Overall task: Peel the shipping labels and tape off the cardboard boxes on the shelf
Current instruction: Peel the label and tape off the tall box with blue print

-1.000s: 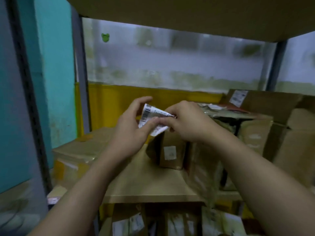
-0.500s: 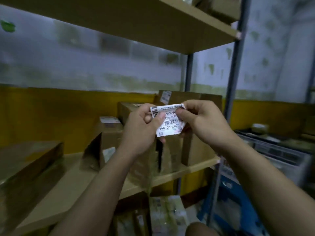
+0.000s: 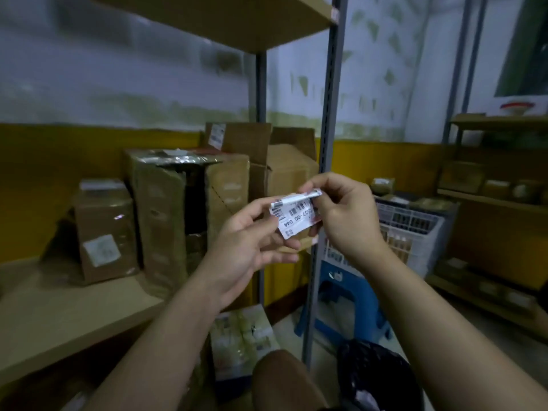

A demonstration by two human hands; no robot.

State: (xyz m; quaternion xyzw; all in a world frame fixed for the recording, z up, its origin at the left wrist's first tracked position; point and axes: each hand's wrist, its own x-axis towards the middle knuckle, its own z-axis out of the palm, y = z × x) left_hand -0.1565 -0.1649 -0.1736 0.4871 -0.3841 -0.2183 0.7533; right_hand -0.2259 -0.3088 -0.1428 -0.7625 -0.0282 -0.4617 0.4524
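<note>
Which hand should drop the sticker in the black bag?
Probably the right hand: its fingers pinch the top edge of the label, and the black bag sits low on that side.

Your head camera looked forward and a little down, close to the grey shelf post [image 3: 327, 129]; the post ran near mid-frame; cardboard boxes [image 3: 160, 218] lay left of the post; a white crate [image 3: 415, 229] lay right of it.

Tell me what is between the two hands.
In the head view, a white barcode label spans the gap: the left hand pinches its left edge, the right hand its upper right corner.
</note>
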